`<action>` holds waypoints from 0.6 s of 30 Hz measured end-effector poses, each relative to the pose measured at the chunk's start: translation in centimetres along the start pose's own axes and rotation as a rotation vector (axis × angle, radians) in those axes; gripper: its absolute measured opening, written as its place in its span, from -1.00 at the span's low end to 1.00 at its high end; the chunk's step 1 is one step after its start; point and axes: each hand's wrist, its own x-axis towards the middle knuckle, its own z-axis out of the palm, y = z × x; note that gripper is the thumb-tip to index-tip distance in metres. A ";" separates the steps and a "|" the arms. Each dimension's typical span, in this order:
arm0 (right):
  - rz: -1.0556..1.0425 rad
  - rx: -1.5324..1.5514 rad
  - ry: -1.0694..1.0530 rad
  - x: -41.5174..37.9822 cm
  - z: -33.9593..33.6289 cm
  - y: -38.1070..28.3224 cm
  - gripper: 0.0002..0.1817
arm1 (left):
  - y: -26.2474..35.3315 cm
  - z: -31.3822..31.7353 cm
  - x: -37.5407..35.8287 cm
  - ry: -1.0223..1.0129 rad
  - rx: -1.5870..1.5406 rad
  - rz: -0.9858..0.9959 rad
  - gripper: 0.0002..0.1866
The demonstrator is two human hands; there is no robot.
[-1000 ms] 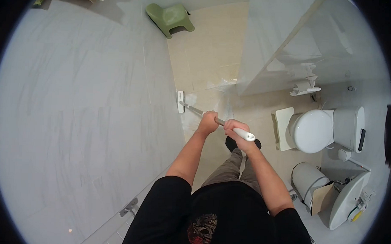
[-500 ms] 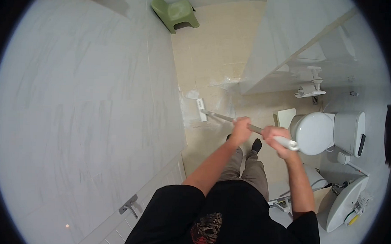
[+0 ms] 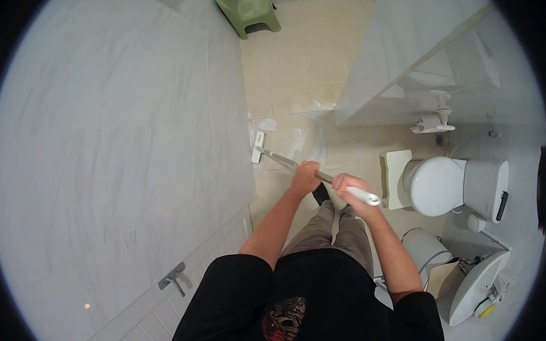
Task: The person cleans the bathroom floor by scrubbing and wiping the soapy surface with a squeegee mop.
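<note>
A long-handled floor scrub brush (image 3: 279, 158) slants across the middle of the head view. Its narrow white head (image 3: 258, 147) rests on the beige floor, close against the left wall. Halfway up the grey pole, my left hand (image 3: 306, 176) is wrapped around it. My right hand (image 3: 351, 191) grips the pole higher up, by the white handle end (image 3: 371, 199). Whitish foam (image 3: 298, 138) lies in streaks and patches on the floor around the brush head.
A green plastic chair (image 3: 251, 13) stands at the far wall. To my right are a toilet (image 3: 436, 186) with a pale footstool (image 3: 397, 160), a paper holder (image 3: 434, 123), a floor drain (image 3: 439, 140), a bin (image 3: 425, 248) and a sink (image 3: 476, 292). A door handle (image 3: 173, 276) is at lower left.
Both my hands have moved left with the scrub brush, and its head has slid left toward the wall. More of the footstool and the bin now shows.
</note>
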 end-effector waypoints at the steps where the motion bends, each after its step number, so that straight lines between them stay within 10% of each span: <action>1: -0.027 0.005 -0.028 0.5 0.9 0.4 -0.84 | -0.7 -0.8 -0.5 0.040 -0.020 0.012 -0.90; 18: -0.049 -0.111 -0.224 -3.8 -3.4 1.2 -0.86 | 1.4 5.5 -5.1 0.155 -0.007 -0.188 -0.90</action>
